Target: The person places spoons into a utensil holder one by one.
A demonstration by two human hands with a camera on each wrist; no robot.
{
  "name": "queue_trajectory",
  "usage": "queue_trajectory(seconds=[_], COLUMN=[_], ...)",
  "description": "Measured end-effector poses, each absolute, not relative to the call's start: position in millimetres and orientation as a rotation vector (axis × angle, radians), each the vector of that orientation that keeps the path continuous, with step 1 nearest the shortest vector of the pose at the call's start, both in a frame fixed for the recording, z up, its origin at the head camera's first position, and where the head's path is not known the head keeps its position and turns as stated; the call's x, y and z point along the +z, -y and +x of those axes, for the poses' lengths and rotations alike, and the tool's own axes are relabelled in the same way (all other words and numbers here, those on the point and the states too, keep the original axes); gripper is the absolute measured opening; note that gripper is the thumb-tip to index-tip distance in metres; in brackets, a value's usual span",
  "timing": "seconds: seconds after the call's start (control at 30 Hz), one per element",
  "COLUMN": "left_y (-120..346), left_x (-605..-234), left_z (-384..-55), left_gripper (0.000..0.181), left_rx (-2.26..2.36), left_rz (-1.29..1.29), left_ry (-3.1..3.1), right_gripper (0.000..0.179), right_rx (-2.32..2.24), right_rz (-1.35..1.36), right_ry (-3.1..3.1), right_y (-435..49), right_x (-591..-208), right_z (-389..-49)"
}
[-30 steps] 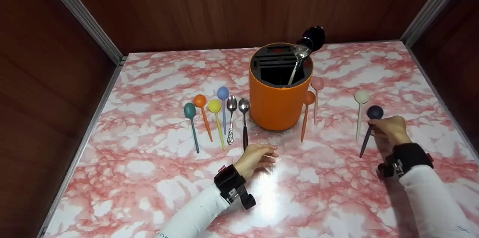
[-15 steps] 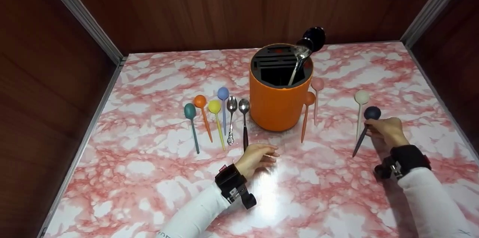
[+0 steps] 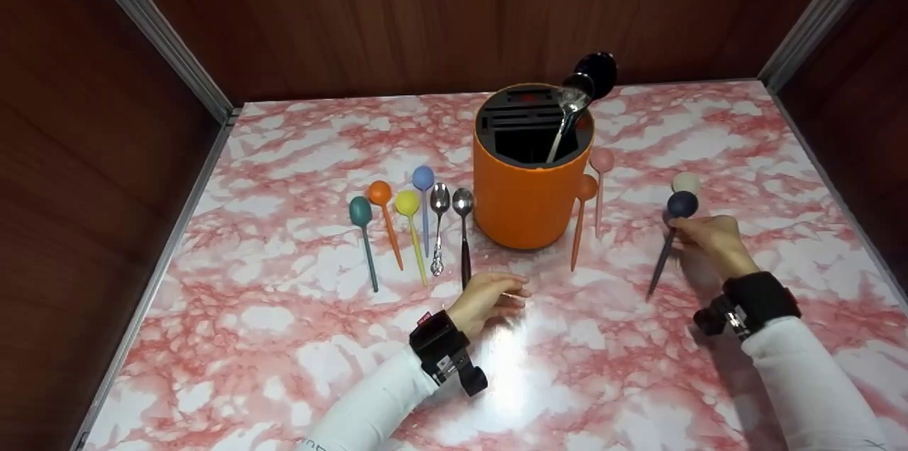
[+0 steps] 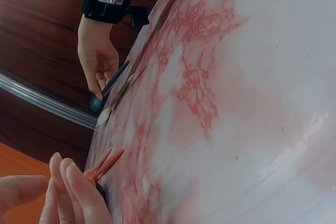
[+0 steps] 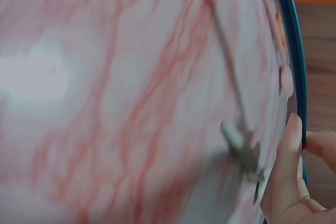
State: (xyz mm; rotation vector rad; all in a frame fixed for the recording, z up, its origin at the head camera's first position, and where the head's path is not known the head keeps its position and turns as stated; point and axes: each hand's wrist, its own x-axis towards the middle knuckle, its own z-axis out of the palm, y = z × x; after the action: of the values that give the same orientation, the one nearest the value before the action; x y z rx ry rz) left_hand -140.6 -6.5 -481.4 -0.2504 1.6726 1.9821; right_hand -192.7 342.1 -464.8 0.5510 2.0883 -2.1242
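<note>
My right hand (image 3: 718, 242) pinches a dark navy spoon (image 3: 682, 204) between thumb and fingers, just below its round bowl. The handle slants down toward me. In the right wrist view the spoon's handle (image 5: 295, 40) runs above the tabletop, with a thin shadow below it. Behind the held spoon lies a cream spoon (image 3: 686, 183), its handle mostly hidden by the right hand and the navy spoon. My left hand (image 3: 486, 302) holds nothing, fingers loosely bent, beside the handle end of a steel spoon with a dark handle (image 3: 465, 252).
An orange cylindrical cutlery holder (image 3: 525, 206) with a black slotted top stands mid-table, spoons leaning in it. To its left lie green (image 3: 360, 210), orange (image 3: 379, 192), yellow (image 3: 407, 203), blue (image 3: 423, 177) and ornate steel spoons (image 3: 440, 197). Rust (image 3: 586, 186) and pink spoons (image 3: 601, 159) lie to its right.
My right hand has moved left with the navy spoon, which now overlaps the cream spoon in the head view. The left hand has stayed about where it was.
</note>
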Motion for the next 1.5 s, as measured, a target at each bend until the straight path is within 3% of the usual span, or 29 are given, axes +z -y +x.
queue_trajectory(seconds=[0.57, 0.8, 1.07, 1.5], left_y=[-8, -19, -26, -35], left_x=[-480, -482, -484, -484], left_z=[-141, -142, -140, -137], left_gripper=[0.025, 0.022, 0.022, 0.026], left_rx=[1.966, 1.985, 2.032, 1.986], left_rz=[-0.245, -0.235, -0.242, -0.162], left_ry=[-1.652, -1.635, -1.574, -1.499], right_gripper=[0.012, 0.011, 0.023, 0.019], right_rx=[-2.185, -2.241, -2.199, -2.247], right_rz=[0.245, 0.231, 0.303, 0.273], right_ry=[-2.037, -1.926, -1.888, -1.757], right_y=[-312, -303, -271, -241], right_x=[-474, -488, -467, -471], right_z=[-191, -195, -179, -166])
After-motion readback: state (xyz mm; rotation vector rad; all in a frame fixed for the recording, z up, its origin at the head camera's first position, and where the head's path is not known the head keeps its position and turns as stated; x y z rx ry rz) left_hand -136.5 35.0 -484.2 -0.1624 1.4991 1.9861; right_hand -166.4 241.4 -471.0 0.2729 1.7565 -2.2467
